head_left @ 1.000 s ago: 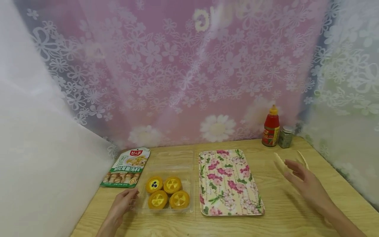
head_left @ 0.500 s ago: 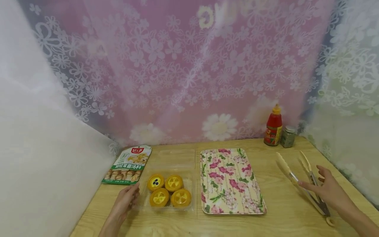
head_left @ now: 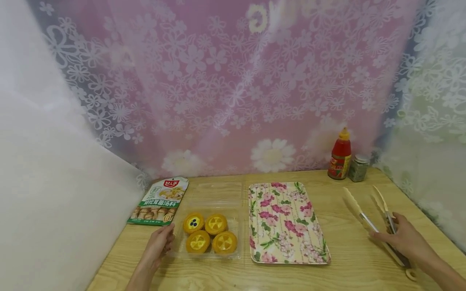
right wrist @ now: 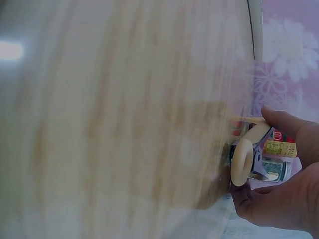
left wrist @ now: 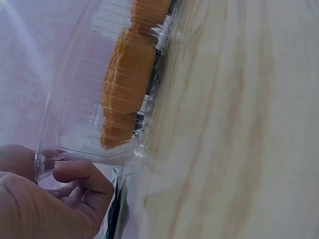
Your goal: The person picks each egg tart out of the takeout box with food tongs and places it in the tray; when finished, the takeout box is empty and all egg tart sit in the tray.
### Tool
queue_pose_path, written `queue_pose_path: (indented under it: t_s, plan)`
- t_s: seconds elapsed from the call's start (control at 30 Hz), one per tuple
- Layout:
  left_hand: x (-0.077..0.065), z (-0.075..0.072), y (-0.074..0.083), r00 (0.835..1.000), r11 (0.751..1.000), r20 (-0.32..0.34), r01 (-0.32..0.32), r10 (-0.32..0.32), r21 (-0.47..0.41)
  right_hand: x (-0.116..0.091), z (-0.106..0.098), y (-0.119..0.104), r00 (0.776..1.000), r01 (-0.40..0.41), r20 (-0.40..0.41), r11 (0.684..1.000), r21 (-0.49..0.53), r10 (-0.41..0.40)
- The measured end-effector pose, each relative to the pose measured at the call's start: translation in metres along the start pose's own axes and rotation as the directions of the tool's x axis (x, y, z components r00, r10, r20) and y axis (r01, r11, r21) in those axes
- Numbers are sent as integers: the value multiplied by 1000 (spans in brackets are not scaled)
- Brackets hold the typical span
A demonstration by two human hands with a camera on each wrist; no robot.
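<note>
My left hand (head_left: pixel 160 242) is at the left edge of a clear plastic clamshell box (head_left: pixel 240 238). In the left wrist view its thumb and finger pinch the corner of the rim. Several egg tarts (head_left: pixel 216 224) sit inside, one topped with dark berries. On the right lie metal tongs (head_left: pixel 367 222) with cream tips, spread apart on the table. My right hand (head_left: pixel 411 238) has thumb and fingers on opposite arms of the tongs near the handle end. The right wrist view shows the cream pull ring (right wrist: pixel 234 164) between thumb and fingers.
A flower-patterned tray (head_left: pixel 284 226) lies between box and tongs. A mushroom soup packet (head_left: pixel 158 202) is behind my left hand. At the back right stand a red sauce bottle (head_left: pixel 339 159) and a small jar of green herbs (head_left: pixel 358 169). Floral sheets (head_left: pixel 233 101) enclose the wooden table.
My right hand has moved right and toward the handle end, from over the tongs to gripping them. The tongs stay in place. My left hand stays at the box's edge.
</note>
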State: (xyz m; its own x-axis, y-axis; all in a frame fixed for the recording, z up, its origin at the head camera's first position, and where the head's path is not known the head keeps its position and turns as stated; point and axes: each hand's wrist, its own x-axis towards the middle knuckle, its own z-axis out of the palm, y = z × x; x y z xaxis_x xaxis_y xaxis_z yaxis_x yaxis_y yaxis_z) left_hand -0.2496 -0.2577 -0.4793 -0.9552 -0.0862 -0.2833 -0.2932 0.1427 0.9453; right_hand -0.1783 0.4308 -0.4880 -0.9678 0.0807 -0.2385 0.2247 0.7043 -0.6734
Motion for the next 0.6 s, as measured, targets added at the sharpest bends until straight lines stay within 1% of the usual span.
queue_pose_path:
  t_s: [0.1,0.2,0.3,0.43,0.6]
  plan:
    - [1,1,1,1000,1000,6,3,-3,1,2,0,0,1000,1,7,1000,-29,-1]
    - [-1,1,0,1000,1000,9,6,-6,-1,2,1,-2,1000,27,-4,998,-62,-28]
    - [-2,2,0,1000,1000,10,-3,3,-7,0,2,-3,998,60,-32,993,-98,-63]
    - [0,2,-1,1000,1000,12,-20,20,-18,-1,4,-1,993,80,-78,986,-146,-92]
    - [-1,1,-3,1000,999,13,-27,27,-34,0,5,-3,992,61,-102,984,-167,-79]
